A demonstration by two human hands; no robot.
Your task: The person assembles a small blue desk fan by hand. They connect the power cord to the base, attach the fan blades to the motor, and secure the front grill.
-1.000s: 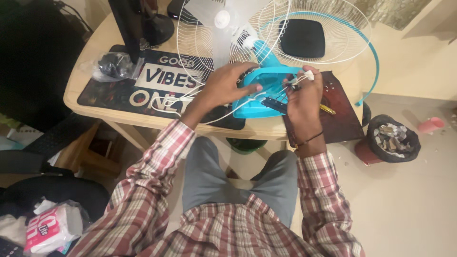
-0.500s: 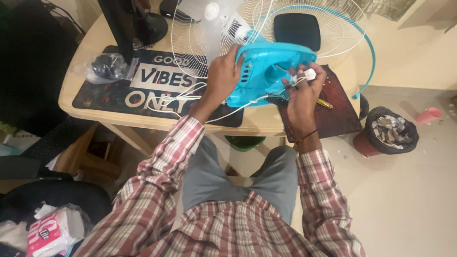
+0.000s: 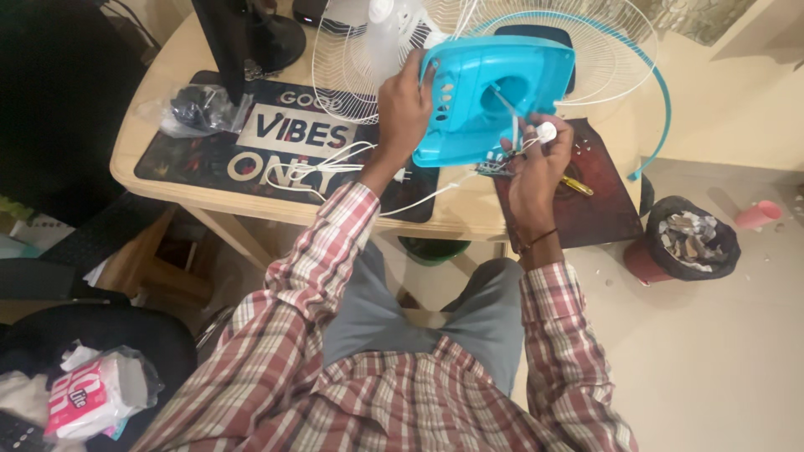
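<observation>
Beige table (image 3: 159,180) edge: left hand (image 3: 402,109) grips tilted blue fan housing (image 3: 490,96) by its left side, open cavity facing right hand (image 3: 536,159), which pinches white wires (image 3: 536,134) just below.

Wire fan guard (image 3: 586,75) and white cord (image 3: 335,163) crowd the tabletop.

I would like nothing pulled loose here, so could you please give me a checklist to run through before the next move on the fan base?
1. Left hand grips the blue base at its left edge: ok.
2. Right hand holds the white knob and thin wires: ok.
3. Wires slack, not strained: cannot tell.
4. White cord free on the mat: ok.
5. Base supported by the table: not ok, tilted up in the hands.
</observation>
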